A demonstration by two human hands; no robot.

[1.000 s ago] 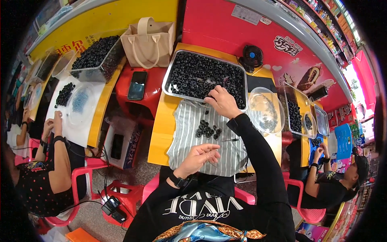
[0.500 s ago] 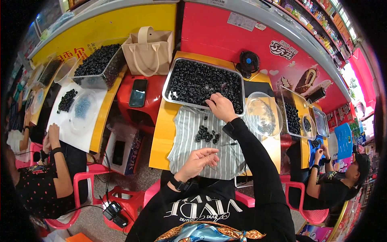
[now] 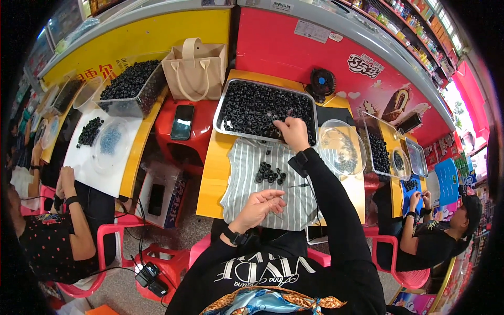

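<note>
My right hand [image 3: 294, 132] reaches into a metal tray [image 3: 216, 118] full of small black ring-shaped pieces [image 3: 257, 107]. Its fingers curl down among the pieces, and whatever the fingertips hold is hidden. Over a grey-and-white striped cloth [image 3: 239, 173] hovers my left hand [image 3: 261, 207], palm turned inward, fingers stretched toward the right with nothing visible in them. Just beyond it lies a small heap of black rings [image 3: 270, 174] on the cloth, with a stray one nearer the tray. A thin dark pointed tool [image 3: 299, 185] rests right of the heap.
Right of the tray stands a clear round bowl [image 3: 342, 126] holding small bits. A black fan [image 3: 321, 84] sits behind it. On the left are a red stool [image 3: 184, 152] with a phone [image 3: 182, 122] and a beige bag [image 3: 191, 71]. People work at tables on both sides.
My right hand has shifted slightly rightward within the tray, its fingers curling in more. My left hand stays over the cloth, its fingers a little closer together.
</note>
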